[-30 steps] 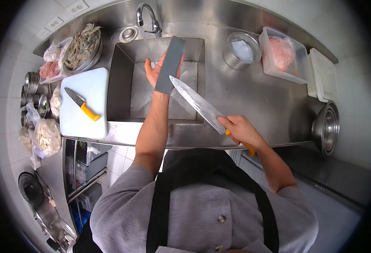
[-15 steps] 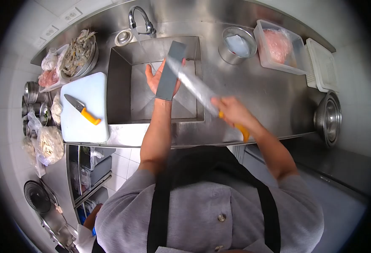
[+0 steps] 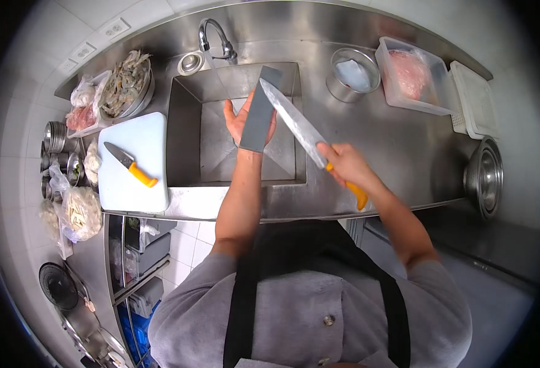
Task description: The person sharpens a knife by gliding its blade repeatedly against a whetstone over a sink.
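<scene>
Over the sink (image 3: 183,138), a long grey sharpening stone (image 3: 258,126) lies along the palm of my left hand (image 3: 237,120). The thumb sticks out to the left, and the stone hides most of the other fingers. My right hand (image 3: 345,164) is wrapped round the yellow handle of a large kitchen knife (image 3: 296,125). Its blade slants up to the left, with the tip over the stone's upper part; whether it touches I cannot tell. A smaller yellow-handled knife (image 3: 130,164) rests on the white cutting board (image 3: 132,197) left of the sink.
A faucet (image 3: 204,40) stands behind the sink. A bowl of shrimp (image 3: 125,86) is at the back left. Right of the sink are a metal pot (image 3: 343,92), a plastic tub of meat (image 3: 410,75), a white basket (image 3: 480,101) and stacked metal bowls (image 3: 486,178).
The knife was blurred by motion and is now sharp, its tip slightly higher along the stone. The whole view has shifted a little. A person's arm at the lower left is gone from sight.
</scene>
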The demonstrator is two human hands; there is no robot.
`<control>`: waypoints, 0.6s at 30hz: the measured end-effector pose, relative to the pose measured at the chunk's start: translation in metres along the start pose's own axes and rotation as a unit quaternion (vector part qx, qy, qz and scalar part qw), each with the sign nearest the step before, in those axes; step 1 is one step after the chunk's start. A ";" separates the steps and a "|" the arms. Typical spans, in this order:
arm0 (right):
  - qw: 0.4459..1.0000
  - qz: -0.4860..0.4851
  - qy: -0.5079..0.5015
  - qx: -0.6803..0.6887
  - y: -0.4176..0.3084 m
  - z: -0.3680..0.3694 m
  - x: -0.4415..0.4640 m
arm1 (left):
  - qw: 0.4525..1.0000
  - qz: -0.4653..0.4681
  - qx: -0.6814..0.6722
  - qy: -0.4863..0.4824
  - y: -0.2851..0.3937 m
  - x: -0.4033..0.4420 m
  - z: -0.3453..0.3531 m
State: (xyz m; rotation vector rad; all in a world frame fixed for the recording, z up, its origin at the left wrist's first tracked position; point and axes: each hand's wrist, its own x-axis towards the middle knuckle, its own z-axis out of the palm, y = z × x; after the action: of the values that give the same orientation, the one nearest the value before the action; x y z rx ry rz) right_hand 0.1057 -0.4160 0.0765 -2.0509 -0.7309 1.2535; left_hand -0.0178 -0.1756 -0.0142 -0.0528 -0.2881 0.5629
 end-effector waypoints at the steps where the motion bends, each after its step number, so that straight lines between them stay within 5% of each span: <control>1: 1.000 0.023 -0.013 -0.008 -0.004 0.006 -0.018 | 0.997 0.037 0.036 0.064 -0.003 0.004 0.011; 2: 0.998 0.045 -0.028 -0.017 -0.005 0.013 -0.032 | 0.986 0.077 0.073 0.128 -0.002 0.006 0.017; 8: 0.999 0.012 -0.030 0.004 -0.011 0.026 -0.007 | 0.980 0.076 0.074 0.167 -0.008 0.003 0.020; 10: 1.000 -0.011 0.003 0.026 -0.034 0.030 0.026 | 0.985 0.058 0.069 0.149 -0.011 0.000 0.008; 12: 0.996 -0.031 0.042 0.070 -0.045 0.031 0.067 | 0.999 -0.011 0.036 0.010 -0.009 -0.005 -0.006; 14: 0.992 -0.036 0.060 0.104 -0.052 0.028 0.105 | 0.999 -0.014 0.028 0.010 -0.011 -0.008 -0.012; 16: 0.957 -0.028 0.093 0.275 -0.060 0.021 0.130 | 0.983 0.033 0.119 0.133 -0.023 -0.011 0.006; 18: 0.956 -0.033 0.077 0.282 -0.053 0.013 0.118 | 0.984 0.032 0.125 0.121 -0.026 -0.014 0.013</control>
State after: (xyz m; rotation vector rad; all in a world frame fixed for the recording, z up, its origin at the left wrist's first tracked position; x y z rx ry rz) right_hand 0.1336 -0.2933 0.0447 -1.6126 -0.3134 1.0922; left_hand -0.0193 -0.2048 -0.0018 0.1116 0.0219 0.6452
